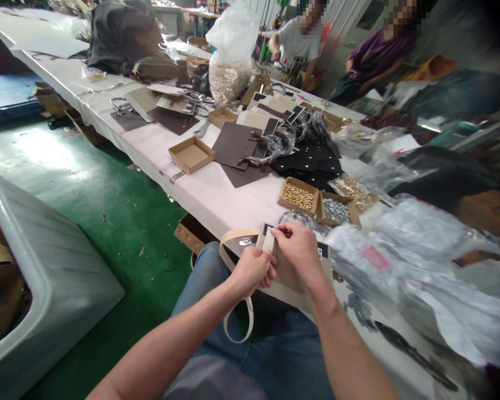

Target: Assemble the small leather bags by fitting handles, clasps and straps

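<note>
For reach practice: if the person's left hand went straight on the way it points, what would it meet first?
Probably the right hand, which pinches the same beige strap just ahead of the left hand, though depth is unclear.

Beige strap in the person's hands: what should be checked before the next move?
1. Left hand grips the strap: ok.
2. Right hand pinches the strap's upper end: ok.
3. Strap's loop hangs free over the lap: ok.
4. Box of gold studs lies close by on the table: ok.
5. Small metal piece on the strap sits straight: cannot tell.
</note>
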Available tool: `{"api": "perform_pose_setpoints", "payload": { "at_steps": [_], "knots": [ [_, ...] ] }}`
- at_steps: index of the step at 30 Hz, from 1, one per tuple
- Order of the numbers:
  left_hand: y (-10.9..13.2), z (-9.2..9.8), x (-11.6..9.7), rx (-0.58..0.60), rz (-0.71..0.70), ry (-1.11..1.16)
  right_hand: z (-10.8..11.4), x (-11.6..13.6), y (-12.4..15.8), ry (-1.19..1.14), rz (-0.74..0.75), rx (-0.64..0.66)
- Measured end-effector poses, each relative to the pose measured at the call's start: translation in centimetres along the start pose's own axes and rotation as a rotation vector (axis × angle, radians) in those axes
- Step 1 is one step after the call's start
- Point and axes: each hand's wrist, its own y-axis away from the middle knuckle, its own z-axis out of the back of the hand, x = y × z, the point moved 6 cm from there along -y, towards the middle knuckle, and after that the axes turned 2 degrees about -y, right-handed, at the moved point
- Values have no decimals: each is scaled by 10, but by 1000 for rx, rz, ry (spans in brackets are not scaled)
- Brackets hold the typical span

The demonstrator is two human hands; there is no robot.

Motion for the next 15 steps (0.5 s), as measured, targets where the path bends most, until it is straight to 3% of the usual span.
{"api": "perform_pose_setpoints", "payload": {
  "at_steps": [4,9,15],
  "knots": [
    [0,0,2,2,12,18,0,-10,-6,-105,-99,-17],
    [0,2,3,0,25,37,-6,-19,-10,-306,-151,107],
    [1,2,2,4,15,35,-4,-14,-3,-212,-73,145]
  ]
}}
